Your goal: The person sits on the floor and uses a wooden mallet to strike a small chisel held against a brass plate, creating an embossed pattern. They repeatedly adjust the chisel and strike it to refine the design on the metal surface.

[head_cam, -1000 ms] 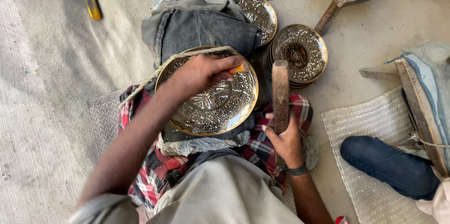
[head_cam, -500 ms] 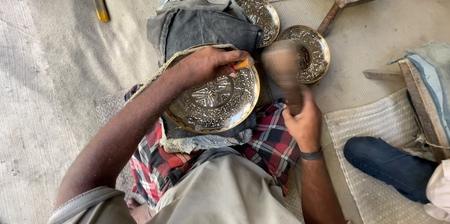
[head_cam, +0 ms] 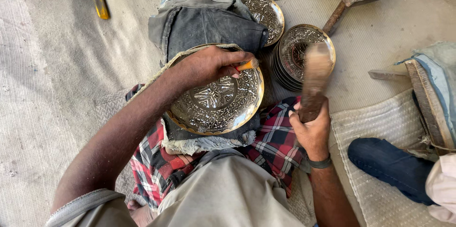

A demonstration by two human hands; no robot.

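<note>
Engraved metal plate [head_cam: 216,101], round and brass-rimmed, resting tilted on folded cloth [head_cam: 209,139] over the person's lap; left hand [head_cam: 209,65] closed around a small orange-tipped punch [head_cam: 247,65], its tip at the plate's upper rim; right hand [head_cam: 311,129] gripping a wooden mallet [head_cam: 314,77], blurred, raised just right of the plate; stack of similar plates [head_cam: 304,51] on the floor beyond; checked red fabric [head_cam: 275,141] beneath; another person's blue-clad leg [head_cam: 389,163] at right.
</note>
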